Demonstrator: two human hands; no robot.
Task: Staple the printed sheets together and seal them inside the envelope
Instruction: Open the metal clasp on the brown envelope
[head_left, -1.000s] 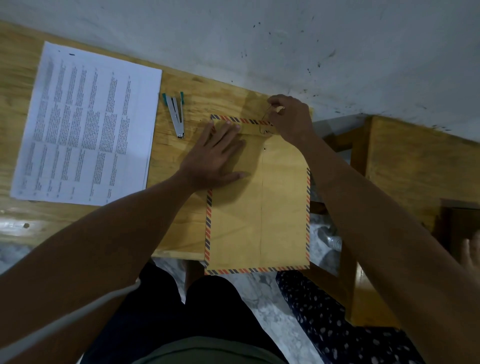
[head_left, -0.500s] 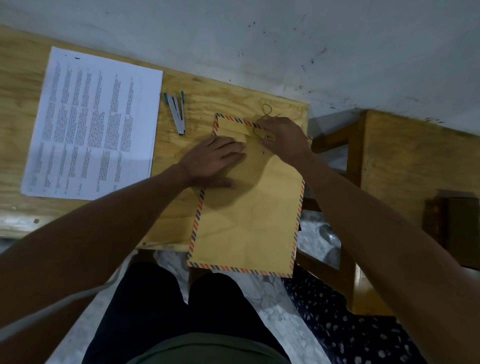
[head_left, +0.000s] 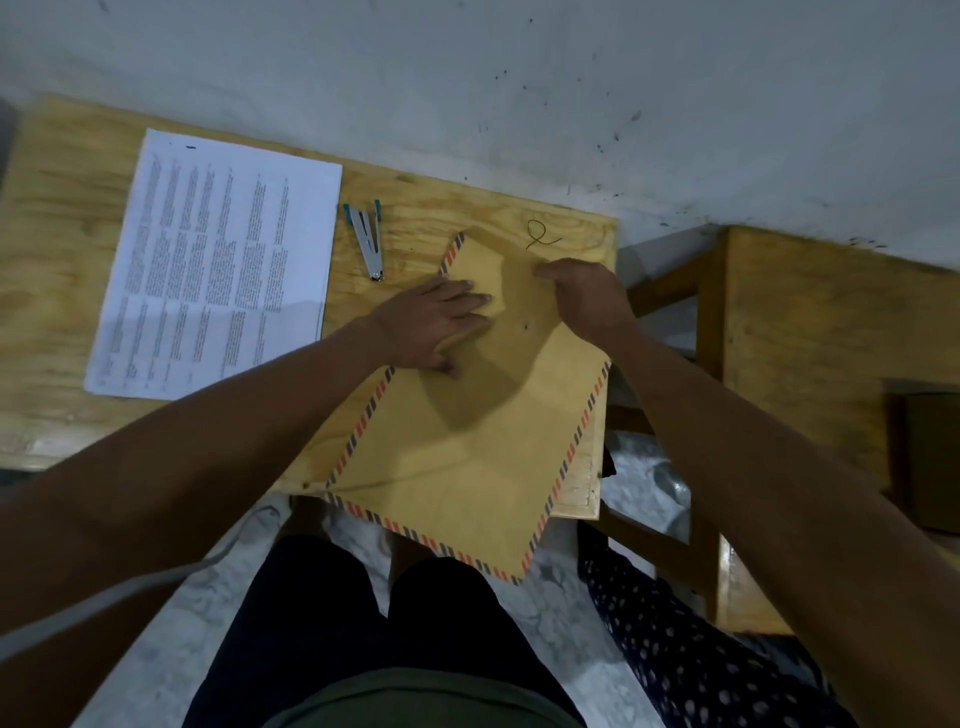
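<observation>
The brown envelope (head_left: 467, 441) with a red-and-blue striped border lies tilted on the wooden table (head_left: 67, 249), its lower corner hanging over the front edge. My left hand (head_left: 436, 325) lies flat on its folded flap near the top. My right hand (head_left: 587, 299) is curled over the envelope's upper right edge and grips it. A thin dark string loop (head_left: 540, 235) lies on the table just beyond my right hand. The printed sheets (head_left: 218, 265) lie flat at the left. Between them and the envelope rests the silver stapler (head_left: 366, 241) with teal ends.
A white wall (head_left: 519, 78) runs along the table's far edge. A second wooden piece of furniture (head_left: 810, 332) stands to the right across a narrow gap. My legs (head_left: 363, 623) and a dotted dark cloth (head_left: 701, 649) are below the front edge.
The envelope has turned and slid toward me, so more of it overhangs the edge. My right hand came off the string, which now lies free, and moved down onto the envelope's top edge.
</observation>
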